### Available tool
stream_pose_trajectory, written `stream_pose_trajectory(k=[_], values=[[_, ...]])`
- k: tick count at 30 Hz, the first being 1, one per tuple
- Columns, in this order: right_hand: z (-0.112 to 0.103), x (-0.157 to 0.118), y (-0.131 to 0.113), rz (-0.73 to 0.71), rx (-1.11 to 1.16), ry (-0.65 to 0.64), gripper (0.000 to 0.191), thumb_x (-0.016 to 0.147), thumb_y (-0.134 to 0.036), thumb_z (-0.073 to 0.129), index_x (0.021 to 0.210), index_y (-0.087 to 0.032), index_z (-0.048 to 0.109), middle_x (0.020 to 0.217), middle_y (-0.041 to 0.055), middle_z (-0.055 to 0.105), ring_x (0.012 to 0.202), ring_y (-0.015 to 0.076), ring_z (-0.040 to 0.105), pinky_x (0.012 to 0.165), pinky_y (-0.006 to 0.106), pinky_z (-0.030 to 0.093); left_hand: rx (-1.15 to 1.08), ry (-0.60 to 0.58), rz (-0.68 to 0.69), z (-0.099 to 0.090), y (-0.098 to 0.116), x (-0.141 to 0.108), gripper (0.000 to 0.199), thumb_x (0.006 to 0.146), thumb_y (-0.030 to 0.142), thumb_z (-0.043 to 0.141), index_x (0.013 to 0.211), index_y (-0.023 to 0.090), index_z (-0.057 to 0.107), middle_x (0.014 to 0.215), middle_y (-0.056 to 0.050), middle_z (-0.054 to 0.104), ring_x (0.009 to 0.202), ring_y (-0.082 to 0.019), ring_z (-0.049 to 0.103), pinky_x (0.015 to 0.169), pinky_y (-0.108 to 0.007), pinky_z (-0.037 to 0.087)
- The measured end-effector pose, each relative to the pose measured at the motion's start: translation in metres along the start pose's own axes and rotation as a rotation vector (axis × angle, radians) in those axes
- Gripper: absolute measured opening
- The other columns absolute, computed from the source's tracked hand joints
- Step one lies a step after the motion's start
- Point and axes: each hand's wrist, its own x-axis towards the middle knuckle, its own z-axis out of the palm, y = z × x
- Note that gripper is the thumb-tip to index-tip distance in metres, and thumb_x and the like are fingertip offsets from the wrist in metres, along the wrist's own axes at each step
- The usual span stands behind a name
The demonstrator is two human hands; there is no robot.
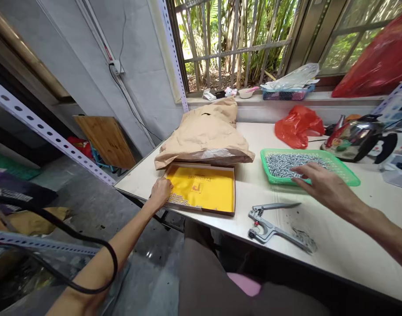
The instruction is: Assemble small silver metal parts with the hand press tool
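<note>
The left grip (160, 192) curls, hold hidden, at the box's (217, 191) left; the splayed, seemingly empty right grip (317, 180) overhangs pins (280, 164) in the basket (351, 179) right of it, where a snagged rim could spill them.

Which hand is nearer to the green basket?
Right. The right hand is partly over the green basket; the left hand is farther, at the left end of the yellow-lined box.

Small silvery metal pieces (280, 166) gleam in the smooth green plastic tray (348, 171), while the bulky brown paper sack (209, 131), left, looks matt and creased.
</note>
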Motion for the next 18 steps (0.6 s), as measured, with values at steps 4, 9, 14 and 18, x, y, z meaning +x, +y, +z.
stream_pose_trajectory(k=[4,9,14,18], values=[[0.0,-0.043,-0.045,-0.002,0.124,-0.15,0.032,0.097,-0.039,0.04,0.107,-0.019,0.063,0.1,0.0092,0.062,0.081,0.0204,0.062,0.072,0.033,0.048,0.05,-0.055,0.013,-0.008,0.002,0.002,0.028,0.085,0.03,0.049,0.086,0.01,0.069,0.083,-0.015,0.068,0.078,-0.023,0.062,0.069,-0.031,0.044],[0.002,-0.08,-0.076,0.002,0.205,-0.472,0.03,0.097,-0.038,0.042,0.105,-0.019,0.063,0.098,0.0084,0.06,0.086,0.0183,0.061,0.076,0.029,0.046,0.093,-0.003,0.113,-0.016,0.005,0.003,0.029,0.087,0.026,0.038,0.083,0.014,0.065,0.091,-0.017,0.066,0.089,-0.03,0.061,0.071,-0.036,0.046],[0.0,-0.086,-0.085,0.089,0.097,-0.583,0.025,0.097,-0.031,0.045,0.104,-0.015,0.063,0.1,0.0086,0.058,0.085,0.017,0.058,0.073,0.027,0.041,-0.4,0.106,0.1,-0.033,0.051,-0.019,0.031,0.083,0.047,0.046,0.083,0.021,0.063,0.087,-0.011,0.067,0.083,-0.03,0.063,0.073,-0.041,0.048],[0.006,-0.083,-0.08,0.107,0.044,-0.605,0.027,0.099,-0.026,0.039,0.095,-0.014,0.063,0.096,0.0073,0.059,0.08,0.0147,0.056,0.068,0.026,0.036,-0.99,-0.307,0.107,-0.045,0.128,-0.067,0.046,0.067,0.054,0.065,0.093,0.016,0.067,0.08,-0.004,0.068,0.063,-0.017,0.061,0.067,-0.031,0.05]])
